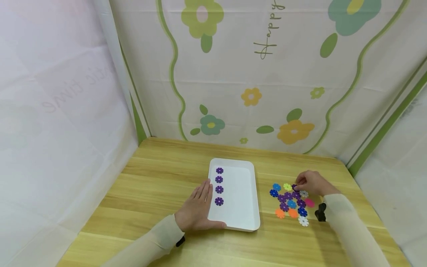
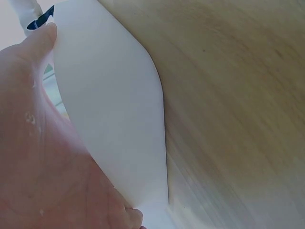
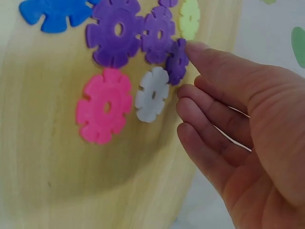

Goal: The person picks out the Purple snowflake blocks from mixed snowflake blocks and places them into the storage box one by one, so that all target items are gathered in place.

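A white tray (image 1: 235,193) lies on the table with several purple snowflake discs (image 1: 219,189) in a column along its left side. My left hand (image 1: 196,207) rests against the tray's near left corner, fingers straight along the left rim and thumb along the near edge. In the left wrist view, the tray's outer wall (image 2: 109,100) shows beside the palm. To the right, my right hand (image 1: 311,182) is at the far edge of a spread of coloured discs. Its thumb and forefinger pinch a purple snowflake disc (image 3: 177,62) by the edge, the forefinger mostly hidden.
Right of the tray lie purple, blue, orange, yellow and white discs, with a pink disc (image 3: 105,106) and a grey-white disc (image 3: 152,94) close to the right hand. A patterned cloth (image 1: 230,74) hangs behind the wooden table (image 1: 160,167), with more cloth at both sides.
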The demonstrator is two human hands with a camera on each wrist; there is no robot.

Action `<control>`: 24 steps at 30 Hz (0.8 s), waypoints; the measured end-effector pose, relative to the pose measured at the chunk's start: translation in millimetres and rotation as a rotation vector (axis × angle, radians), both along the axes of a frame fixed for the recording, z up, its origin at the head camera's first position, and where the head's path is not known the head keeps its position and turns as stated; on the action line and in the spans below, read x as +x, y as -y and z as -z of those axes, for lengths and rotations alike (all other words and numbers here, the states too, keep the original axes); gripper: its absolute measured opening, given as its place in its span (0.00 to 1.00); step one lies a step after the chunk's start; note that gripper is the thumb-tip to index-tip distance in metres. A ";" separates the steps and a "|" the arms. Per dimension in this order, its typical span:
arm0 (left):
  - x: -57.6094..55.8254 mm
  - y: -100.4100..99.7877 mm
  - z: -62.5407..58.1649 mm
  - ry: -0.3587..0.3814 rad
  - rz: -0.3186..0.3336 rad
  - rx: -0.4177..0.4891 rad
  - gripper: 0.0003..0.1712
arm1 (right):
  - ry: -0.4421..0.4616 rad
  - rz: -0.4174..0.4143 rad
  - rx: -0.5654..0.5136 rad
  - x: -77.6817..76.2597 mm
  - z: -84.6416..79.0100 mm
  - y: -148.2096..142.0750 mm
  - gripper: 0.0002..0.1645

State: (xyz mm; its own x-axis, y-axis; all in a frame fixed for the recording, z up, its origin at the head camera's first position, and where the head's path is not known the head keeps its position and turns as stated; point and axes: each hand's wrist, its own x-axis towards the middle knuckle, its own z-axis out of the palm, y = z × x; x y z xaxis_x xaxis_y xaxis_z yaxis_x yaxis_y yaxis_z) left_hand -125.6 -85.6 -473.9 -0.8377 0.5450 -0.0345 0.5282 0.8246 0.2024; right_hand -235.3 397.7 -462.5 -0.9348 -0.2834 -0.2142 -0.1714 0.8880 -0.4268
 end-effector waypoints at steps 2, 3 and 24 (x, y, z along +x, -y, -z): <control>0.2 -0.3 -3.2 0.011 -0.005 -0.023 0.78 | 0.003 0.003 0.003 -0.5 1.7 1.5 0.12; 0.2 -0.3 -3.6 0.011 -0.007 -0.030 0.78 | 0.002 0.002 0.006 -0.8 2.3 2.2 0.12; -0.9 0.1 -1.6 0.002 -0.001 -0.015 0.78 | 0.051 0.029 0.000 -7.1 -2.8 3.1 0.06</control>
